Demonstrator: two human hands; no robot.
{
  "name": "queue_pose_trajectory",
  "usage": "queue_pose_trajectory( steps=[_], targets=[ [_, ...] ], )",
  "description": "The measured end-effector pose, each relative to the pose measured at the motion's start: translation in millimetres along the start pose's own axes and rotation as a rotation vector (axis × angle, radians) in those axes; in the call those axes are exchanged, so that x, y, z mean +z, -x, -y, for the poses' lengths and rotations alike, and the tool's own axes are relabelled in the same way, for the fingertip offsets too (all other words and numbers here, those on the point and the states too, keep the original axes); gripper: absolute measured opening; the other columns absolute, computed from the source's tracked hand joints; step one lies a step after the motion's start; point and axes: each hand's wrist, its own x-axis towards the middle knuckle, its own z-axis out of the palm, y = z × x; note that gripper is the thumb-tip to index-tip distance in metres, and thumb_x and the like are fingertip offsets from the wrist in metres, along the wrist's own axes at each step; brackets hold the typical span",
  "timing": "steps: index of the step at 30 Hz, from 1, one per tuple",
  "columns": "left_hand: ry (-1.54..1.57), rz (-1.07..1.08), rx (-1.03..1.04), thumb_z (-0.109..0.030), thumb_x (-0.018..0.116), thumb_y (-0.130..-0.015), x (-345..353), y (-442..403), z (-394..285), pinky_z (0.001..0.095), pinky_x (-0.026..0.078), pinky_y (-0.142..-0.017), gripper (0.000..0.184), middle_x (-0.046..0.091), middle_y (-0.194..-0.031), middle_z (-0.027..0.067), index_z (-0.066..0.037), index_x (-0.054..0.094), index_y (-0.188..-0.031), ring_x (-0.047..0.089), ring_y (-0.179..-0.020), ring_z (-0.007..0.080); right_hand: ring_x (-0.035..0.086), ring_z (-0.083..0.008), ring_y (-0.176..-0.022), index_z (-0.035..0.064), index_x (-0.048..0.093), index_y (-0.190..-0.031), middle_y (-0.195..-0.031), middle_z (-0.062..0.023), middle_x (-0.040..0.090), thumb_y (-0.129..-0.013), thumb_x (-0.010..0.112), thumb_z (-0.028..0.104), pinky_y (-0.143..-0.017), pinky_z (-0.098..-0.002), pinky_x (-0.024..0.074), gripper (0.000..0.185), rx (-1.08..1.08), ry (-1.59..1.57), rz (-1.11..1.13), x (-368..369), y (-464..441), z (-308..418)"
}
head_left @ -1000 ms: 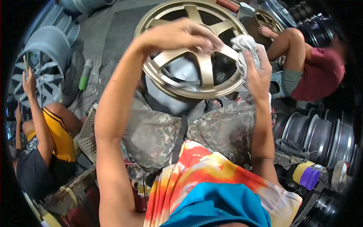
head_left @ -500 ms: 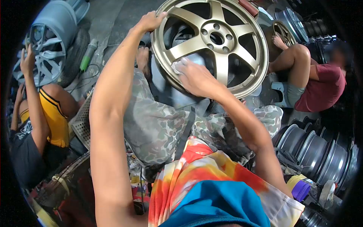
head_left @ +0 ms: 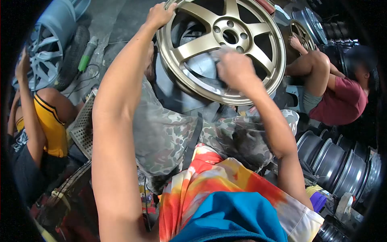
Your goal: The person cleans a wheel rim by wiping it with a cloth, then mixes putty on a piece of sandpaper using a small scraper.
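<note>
A bronze-gold alloy wheel (head_left: 196, 47) with wide spokes and a centre bore lies tilted in front of my lap. My left hand (head_left: 160, 16) is closed around its outer lip at the upper left. Over the lower spoke near the hub, my right hand (head_left: 238, 69) is closed and smeared by motion. A small pale grey piece (head_left: 219, 52), perhaps cloth or sandpaper, shows at its fingertips, pressed toward the spoke. The lower spoke is mostly hidden by that hand.
A person in a maroon shirt (head_left: 338, 99) handles another bronze wheel (head_left: 301, 34) at right. A person in yellow shorts (head_left: 50, 125) touches a silver-blue wheel (head_left: 44, 54) at left. A green-grey power tool (head_left: 86, 56) lies nearby. Several dark wheels (head_left: 338, 161) are stacked lower right.
My right hand has moved from the wheel's lower-left lip rightward and up to the lower spoke by the hub. My left hand still holds the lip; the wheel has shifted slightly in view.
</note>
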Motion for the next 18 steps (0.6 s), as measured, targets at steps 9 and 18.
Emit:
queue_pose_trajectory(
  steps=[9, 18],
  targets=[
    [-0.006, 0.009, 0.081, -0.045, 0.053, -0.098, -7.1, 2.9, -3.3, 0.0519, 0.048, -0.093, 0.048, 0.068, -0.109, 0.0288, 0.000, 0.069, -0.110, 0.060, -0.111, 0.0486, 0.059, -0.0394, -0.121, -0.0035, 0.063, -0.122, -0.130, -0.0257, 0.062, -0.098, 0.058, 0.025, -0.104, -0.0452, 0.0461, 0.037, -0.461, -0.454, 0.099, 18.6, 16.1, 3.7],
    [-0.118, 0.041, 0.171, -0.045, 0.052, -0.099, -2.0, -7.3, 5.2, 0.0537, 0.050, -0.089, 0.050, 0.067, -0.105, 0.0314, 0.002, 0.067, -0.109, 0.060, -0.107, 0.0516, 0.073, -0.0232, -0.087, 0.0119, 0.072, -0.096, -0.133, -0.0041, 0.062, -0.085, 0.063, 0.006, -0.074, -0.0403, 0.0607, 0.015, -0.637, 0.285, 0.179, -24.5, 34.1, -45.5]
  ],
)
